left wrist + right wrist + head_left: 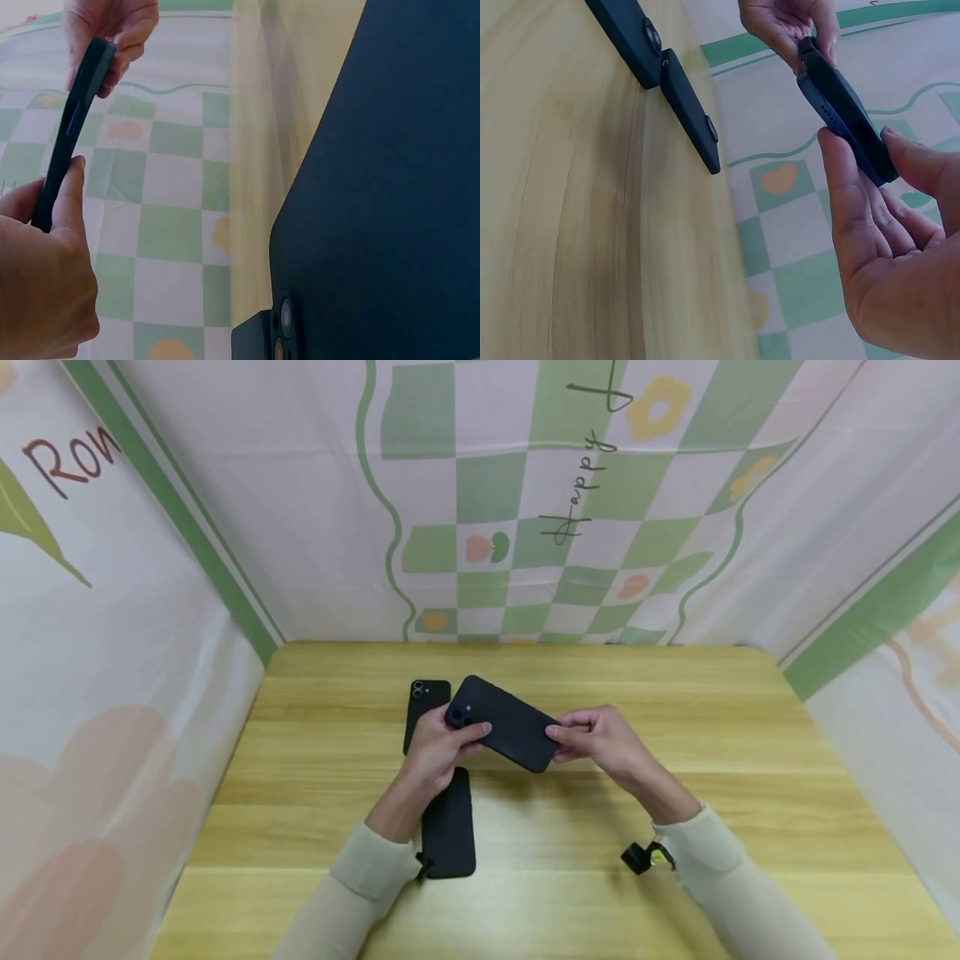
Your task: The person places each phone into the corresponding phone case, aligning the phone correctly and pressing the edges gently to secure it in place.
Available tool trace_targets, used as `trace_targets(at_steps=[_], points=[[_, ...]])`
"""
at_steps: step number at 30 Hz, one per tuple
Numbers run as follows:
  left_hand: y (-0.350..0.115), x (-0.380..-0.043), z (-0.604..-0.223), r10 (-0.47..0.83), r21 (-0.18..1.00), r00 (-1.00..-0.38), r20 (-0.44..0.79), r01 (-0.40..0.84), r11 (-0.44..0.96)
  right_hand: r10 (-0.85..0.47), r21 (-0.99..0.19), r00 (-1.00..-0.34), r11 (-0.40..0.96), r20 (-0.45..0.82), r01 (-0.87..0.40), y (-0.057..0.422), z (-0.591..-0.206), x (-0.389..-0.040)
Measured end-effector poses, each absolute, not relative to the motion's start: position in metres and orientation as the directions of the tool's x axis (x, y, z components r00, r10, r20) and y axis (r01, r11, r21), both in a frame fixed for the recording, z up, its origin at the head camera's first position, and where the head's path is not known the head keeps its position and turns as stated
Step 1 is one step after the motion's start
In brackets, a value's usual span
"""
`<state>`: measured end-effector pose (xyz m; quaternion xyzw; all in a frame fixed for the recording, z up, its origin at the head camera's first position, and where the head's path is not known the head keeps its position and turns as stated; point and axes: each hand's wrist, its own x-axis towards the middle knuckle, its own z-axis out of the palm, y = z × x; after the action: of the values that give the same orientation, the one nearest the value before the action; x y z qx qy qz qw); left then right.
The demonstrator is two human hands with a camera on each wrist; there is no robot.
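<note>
Both hands hold a black phone tilted above the table. My left hand grips its camera end, the thumb lying across the back beside the lenses. At the opposite end, my right hand pinches a corner between thumb and fingers. Seen edge-on in the right wrist view, the phone shows a row of small holes, and the right hand holds it from below. A second black phone lies behind the left hand, partly covered by it. Under the left wrist lies a third black phone, its upper end hidden.
The light wooden table has a patterned cloth hanging behind it and more cloth on both sides. A small black camera is strapped to the right wrist, over a pale sleeve.
</note>
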<state>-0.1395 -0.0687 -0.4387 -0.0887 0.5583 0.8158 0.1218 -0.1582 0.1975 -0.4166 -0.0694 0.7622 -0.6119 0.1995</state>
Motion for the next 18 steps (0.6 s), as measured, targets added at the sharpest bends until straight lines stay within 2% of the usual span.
trace_targets(at_steps=[9, 18], points=[[-0.0694, -0.1387, -0.4365, 0.135, 0.882, -0.951, -0.278, -0.309, -0.356, -0.334, -0.976, -0.925, 0.176, -0.183, 0.130, 0.1977, -0.4180, -0.1596], [-0.0728, -0.1389, -0.4364, 0.193, 0.870, -0.929, -0.316, -0.365, -0.331, -0.381, -0.958, -0.900, 0.265, -0.211, 0.112, 0.2024, -0.4092, -0.1609]])
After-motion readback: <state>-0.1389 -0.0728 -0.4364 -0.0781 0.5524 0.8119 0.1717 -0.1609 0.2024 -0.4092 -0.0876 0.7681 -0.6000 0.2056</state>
